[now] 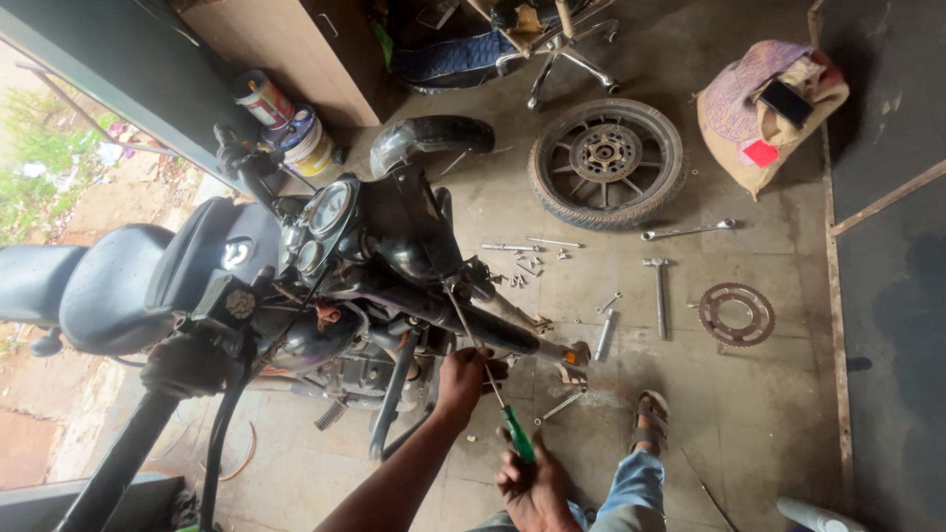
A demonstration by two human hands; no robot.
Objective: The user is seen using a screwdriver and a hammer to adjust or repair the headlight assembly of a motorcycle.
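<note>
head camera looks steeply down, near.

Green-handled screwdriver; black motorcycle; blue jeans

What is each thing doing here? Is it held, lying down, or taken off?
Green-handled screwdriver: held, tip at the bike.
Right hand: closed on the screwdriver handle.
Left hand: on the motorcycle frame.
Motorcycle: front wheel off.
Wheel: lying flat on floor.
Sprocket: lying loose on floor.
Spanner: lying on floor, untouched.

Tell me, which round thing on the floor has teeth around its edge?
The flat rusty sprocket on the right, beside the hammer-like tool. The wheel farther back has a rubber tyre and spokes, no teeth.
</note>
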